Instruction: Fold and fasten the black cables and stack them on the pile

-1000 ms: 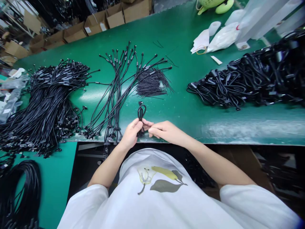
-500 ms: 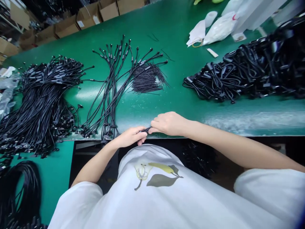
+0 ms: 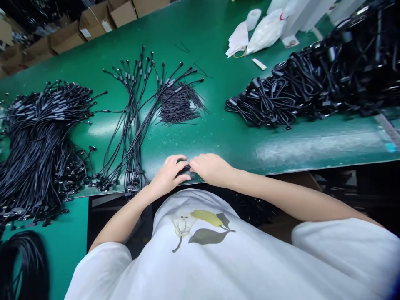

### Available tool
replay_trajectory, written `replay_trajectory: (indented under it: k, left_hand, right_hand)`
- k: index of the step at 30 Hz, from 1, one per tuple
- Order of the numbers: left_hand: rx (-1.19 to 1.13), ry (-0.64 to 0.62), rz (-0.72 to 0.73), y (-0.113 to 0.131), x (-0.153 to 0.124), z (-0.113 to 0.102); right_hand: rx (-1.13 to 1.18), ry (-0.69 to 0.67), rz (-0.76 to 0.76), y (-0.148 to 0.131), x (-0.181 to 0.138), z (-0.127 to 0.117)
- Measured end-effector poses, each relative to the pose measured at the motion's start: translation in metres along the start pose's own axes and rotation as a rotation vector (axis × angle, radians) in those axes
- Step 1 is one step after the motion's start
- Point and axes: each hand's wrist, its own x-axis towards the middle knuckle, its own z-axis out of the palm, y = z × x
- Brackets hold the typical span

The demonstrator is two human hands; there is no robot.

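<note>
My left hand (image 3: 168, 175) and my right hand (image 3: 210, 168) meet at the near edge of the green table (image 3: 218, 133), fingers curled together over a small coiled black cable (image 3: 186, 167). Only a dark sliver of that cable shows between the fingertips. Just left of my hands lies a fanned bunch of loose black cables (image 3: 134, 125) with plugs at both ends. Beyond it sits a small bundle of thin black ties (image 3: 178, 106).
A big heap of black cables (image 3: 37, 146) covers the table's left side. A pile of coiled cables (image 3: 312, 87) fills the right. White bags and paper (image 3: 259, 31) lie at the back, cardboard boxes (image 3: 93, 29) along the far edge. More cable (image 3: 21, 266) lies bottom left.
The looped cable that stood up from my left hand has been brought down flat between both hands at the table edge. The view has shifted slightly right.
</note>
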Motion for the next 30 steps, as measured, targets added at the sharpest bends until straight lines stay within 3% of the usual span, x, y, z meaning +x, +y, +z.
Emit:
replay_trajectory:
  k: [2,6,9,12,16,20,25,30]
  left_hand:
    - [-0.124,0.111,-0.036,0.0,0.0,-0.001]
    - [-0.587,0.315,-0.316,-0.004,-0.004,0.008]
    - [-0.899,0.294,-0.452,-0.005,-0.001,0.012]
    - [-0.965,0.322,-0.442,-0.001,0.007,0.013]
    - [-0.859,0.351,-0.428,0.002,0.017,0.012]
    - [-0.677,0.318,-0.42,-0.001,0.02,0.013]
    - [-0.139,0.289,-0.37,0.009,0.02,0.017]
    - [0.289,0.204,-0.341,0.009,0.019,0.022]
  right_hand:
    - [-0.079,0.136,-0.034,0.006,-0.002,0.0]
    - [-0.145,0.275,-0.041,0.018,-0.006,0.002]
    - [-0.138,0.25,0.059,0.016,-0.006,0.006]
    - [-0.048,0.135,0.204,0.006,0.0,0.01]
    - [0.141,-0.033,0.284,-0.003,0.009,0.012]
    - [0.325,-0.104,0.31,-0.001,0.01,0.015]
    - [0.298,-0.107,0.391,-0.004,0.011,0.024]
    - [0.275,-0.053,0.292,-0.005,0.01,0.032]
